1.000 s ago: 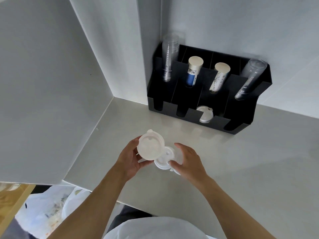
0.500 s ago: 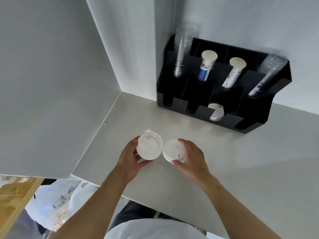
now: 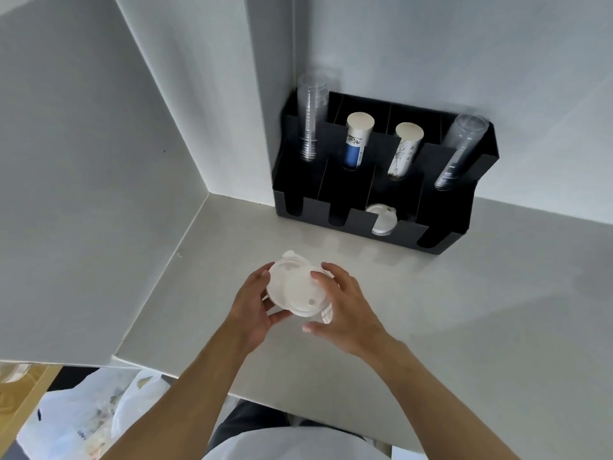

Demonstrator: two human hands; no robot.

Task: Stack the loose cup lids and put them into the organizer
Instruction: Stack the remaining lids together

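Lids pressed together over the counter

Hands meet in front of the black compartmented organizer point(image 3: 428, 207), and between them sits a small stack of round white plastic cup lids point(image 3: 296, 287). The left hand point(image 3: 249, 308) cups the stack from the left, thumb under its near edge and fingertips on the far rim. The right hand point(image 3: 345, 308) closes in from the right, fingers curled over the top lid and thumb at the lower edge, so both hands pinch the lids together. The stack is held above the pale grey countertop point(image 3: 464, 327), well short of the organizer. In the organizer's low front slot, one white lid point(image 3: 382, 219) already stands on edge. Behind it, the taller compartments hold clear plastic cup stacks point(image 3: 310, 127) at either end and two paper cup stacks point(image 3: 356, 141) between them.
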